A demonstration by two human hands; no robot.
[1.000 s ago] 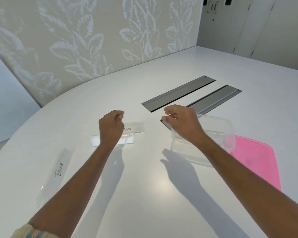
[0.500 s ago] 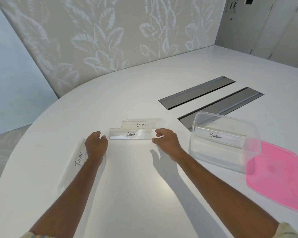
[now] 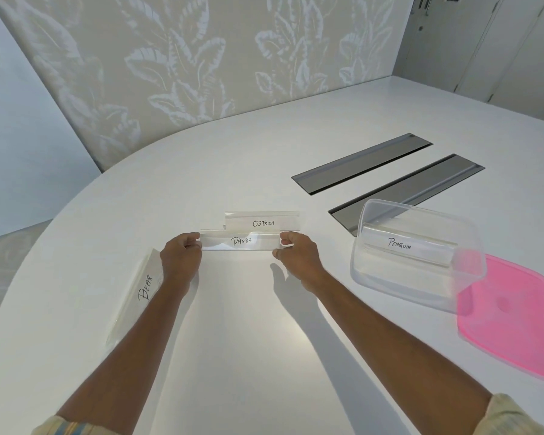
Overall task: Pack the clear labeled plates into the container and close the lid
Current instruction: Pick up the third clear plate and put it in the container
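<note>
A clear plate marked PANDA lies on the white table, and my left hand pinches its left end while my right hand pinches its right end. Just behind it rests a plate marked OSTRICH. A plate marked BEAR lies at the left, partly under my left forearm. The clear container stands open at the right with a plate marked PENGUIN inside. Its pink lid lies flat beside it at the far right.
Two grey recessed panels are set into the table behind the container. A leaf-patterned wall runs along the table's far curved edge. White cabinet doors stand at the back right.
Both hands came back from the container side toward the middle plates and closed on the two ends of the PANDA plate. The view also shifted left.
</note>
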